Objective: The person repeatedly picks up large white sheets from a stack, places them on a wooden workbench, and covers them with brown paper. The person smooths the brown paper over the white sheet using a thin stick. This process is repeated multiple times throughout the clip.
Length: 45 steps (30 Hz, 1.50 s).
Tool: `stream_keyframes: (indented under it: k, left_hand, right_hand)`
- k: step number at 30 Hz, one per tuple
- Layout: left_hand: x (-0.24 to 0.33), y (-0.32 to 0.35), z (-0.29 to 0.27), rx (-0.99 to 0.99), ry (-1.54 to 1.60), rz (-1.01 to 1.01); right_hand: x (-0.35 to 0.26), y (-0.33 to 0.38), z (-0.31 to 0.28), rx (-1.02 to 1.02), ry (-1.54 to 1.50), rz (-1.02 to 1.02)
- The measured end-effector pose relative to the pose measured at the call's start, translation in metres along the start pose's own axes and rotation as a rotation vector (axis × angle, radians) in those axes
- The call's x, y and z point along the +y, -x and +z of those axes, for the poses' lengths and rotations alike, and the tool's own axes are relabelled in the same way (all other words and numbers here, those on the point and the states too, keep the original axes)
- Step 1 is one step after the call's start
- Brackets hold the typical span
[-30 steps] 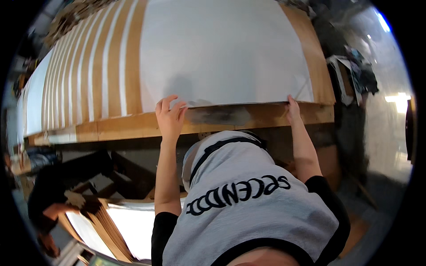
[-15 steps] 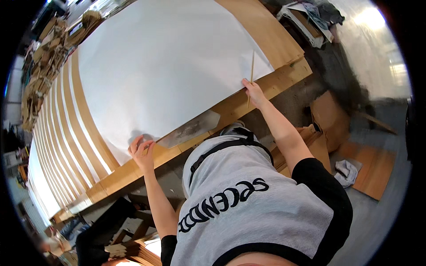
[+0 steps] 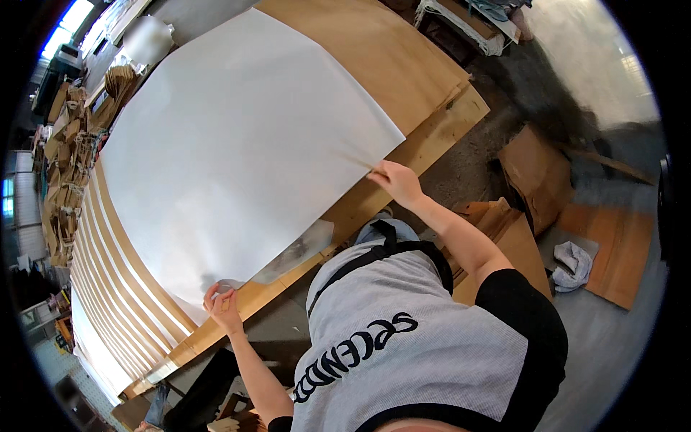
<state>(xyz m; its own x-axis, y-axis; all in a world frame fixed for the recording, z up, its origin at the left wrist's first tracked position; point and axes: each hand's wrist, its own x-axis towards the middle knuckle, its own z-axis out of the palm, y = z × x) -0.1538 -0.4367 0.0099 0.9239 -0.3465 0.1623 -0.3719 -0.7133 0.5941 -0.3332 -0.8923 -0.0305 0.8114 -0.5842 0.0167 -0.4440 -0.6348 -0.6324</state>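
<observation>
A large white paper sheet [image 3: 245, 151] lies over brown paper [image 3: 374, 50] on a long wooden table. My left hand [image 3: 223, 308] is at the sheet's near left edge, its thumb and fingers pinched on the paper, which buckles slightly there. My right hand [image 3: 397, 181] is closed round a thin wooden stick [image 3: 354, 160] by the near right corner. The stick's far end slants over the white surface and is blurred by motion. Left of the big sheet, white sheet edges alternate with brown strips [image 3: 129, 237] in a fanned stack.
The table's wooden edge [image 3: 461, 115] runs along my front. Beneath it at the right are cardboard pieces [image 3: 536, 173], a wooden board [image 3: 612, 248] and a crumpled grey cloth [image 3: 574, 266] on the floor. Bundled brown material [image 3: 68, 151] is piled beyond the table's far left side.
The white sheet has shifted left, baring more brown paper at the right. My right hand has come lower and left, and the stick has swung from upright to slanting left. The view has turned slightly.
</observation>
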Motion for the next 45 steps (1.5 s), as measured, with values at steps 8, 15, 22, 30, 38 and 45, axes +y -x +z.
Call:
stream_keyframes:
  k: [8,15,22,30,38,45]
  left_hand:
    - [0.024,-0.003,0.001,-0.021,-0.114,-0.093]
    - [0.039,-0.006,0.007,0.077,-0.19,-0.243]
    - [0.12,0.082,0.083,0.536,-0.198,-0.507]
    - [0.236,0.283,0.245,0.422,0.66,-1.232]
    - [0.385,0.367,0.329,1.275,0.585,-1.553]
    - [0.466,0.388,0.49,2.174,0.898,-1.388]
  right_hand:
    - [-0.013,-0.072,-0.003,-0.461,0.254,-0.526]
    - [-0.014,-0.085,-0.005,-0.548,0.284,-0.627]
    - [-0.076,-0.072,-0.009,-0.855,0.211,-0.757]
    - [-0.127,0.01,0.048,-1.222,-0.079,-1.369]
    - [-0.116,0.123,0.041,-1.54,0.127,-1.987]
    - [-0.047,0.262,-0.056,-1.608,0.39,-2.534]
